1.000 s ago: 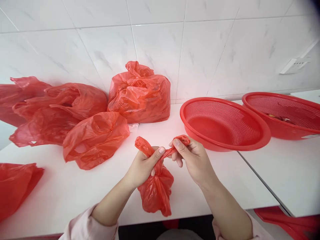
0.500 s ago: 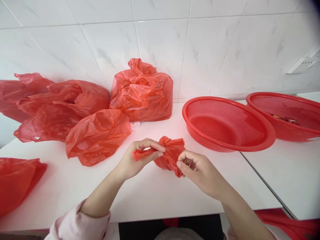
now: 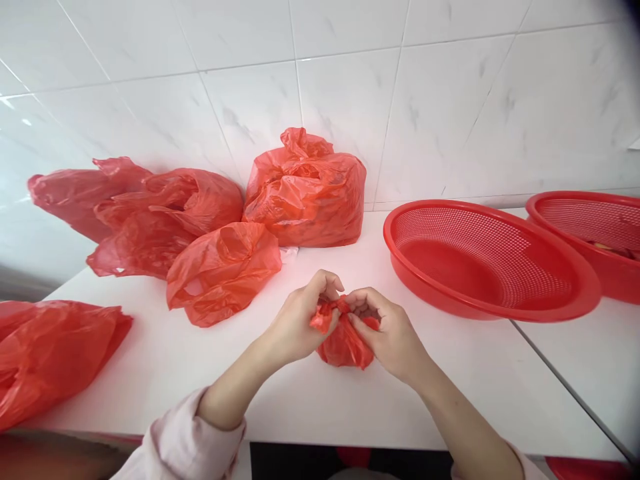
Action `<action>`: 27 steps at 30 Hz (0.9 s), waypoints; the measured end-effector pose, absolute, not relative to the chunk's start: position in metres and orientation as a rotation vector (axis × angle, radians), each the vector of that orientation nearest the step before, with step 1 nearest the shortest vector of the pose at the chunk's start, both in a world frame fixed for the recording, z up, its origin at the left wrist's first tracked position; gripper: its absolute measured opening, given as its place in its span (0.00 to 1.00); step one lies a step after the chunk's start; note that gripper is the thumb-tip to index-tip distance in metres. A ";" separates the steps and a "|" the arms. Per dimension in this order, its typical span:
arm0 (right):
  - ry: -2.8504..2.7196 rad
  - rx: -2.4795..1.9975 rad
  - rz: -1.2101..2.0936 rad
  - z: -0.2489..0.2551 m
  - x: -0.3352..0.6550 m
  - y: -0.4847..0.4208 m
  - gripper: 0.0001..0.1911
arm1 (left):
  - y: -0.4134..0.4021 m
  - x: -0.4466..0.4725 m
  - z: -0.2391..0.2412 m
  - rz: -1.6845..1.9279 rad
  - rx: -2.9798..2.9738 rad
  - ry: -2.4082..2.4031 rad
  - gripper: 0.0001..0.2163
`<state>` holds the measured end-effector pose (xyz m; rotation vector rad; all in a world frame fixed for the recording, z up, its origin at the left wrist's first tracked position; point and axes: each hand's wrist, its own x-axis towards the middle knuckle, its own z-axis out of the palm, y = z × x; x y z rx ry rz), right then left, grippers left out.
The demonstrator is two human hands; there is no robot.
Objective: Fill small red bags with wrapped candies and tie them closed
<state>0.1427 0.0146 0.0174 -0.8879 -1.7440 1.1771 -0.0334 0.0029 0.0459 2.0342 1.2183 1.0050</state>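
Note:
A small crumpled red plastic bag (image 3: 345, 348) rests on the white table, gathered at its top into a twisted neck. My left hand (image 3: 305, 317) pinches one end of the bag at the neck, and a short tuft pokes out past its thumb. From the other side my right hand (image 3: 387, 327) grips the neck with thumb and fingertips. Both hands nearly meet over the knot-like gather, so part of it is hidden behind the fingers.
Behind stands a full red plastic bag (image 3: 310, 200) against the tiled wall. More red bags (image 3: 170, 213) and a limp one (image 3: 225, 270) lie left, another (image 3: 55, 353) at the near left. A red colander (image 3: 450, 267) sits right, beside a second colander (image 3: 620, 280) with something inside.
My hands have come closer together over the bag's neck, the right one moving up from the bag's lower side. The view has shifted, so the surroundings sit farther right.

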 end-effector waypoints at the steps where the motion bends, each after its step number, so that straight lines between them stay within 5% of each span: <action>1: -1.734 -0.893 1.183 0.017 0.141 0.012 0.07 | 0.003 -0.032 0.041 1.037 2.071 1.286 0.15; 6: -1.674 -0.898 1.237 0.017 0.139 0.010 0.03 | 0.002 -0.029 0.022 1.232 2.312 1.368 0.17; 10: -1.648 -0.840 1.465 0.021 0.147 0.022 0.11 | 0.002 -0.034 0.022 1.304 2.355 1.300 0.17; 17: -1.751 -0.786 1.563 0.037 0.153 0.031 0.09 | -0.006 -0.043 0.044 1.185 2.360 1.367 0.02; 27: -1.726 -0.743 1.878 0.041 0.150 0.030 0.11 | -0.013 -0.057 0.057 1.145 2.487 1.140 0.05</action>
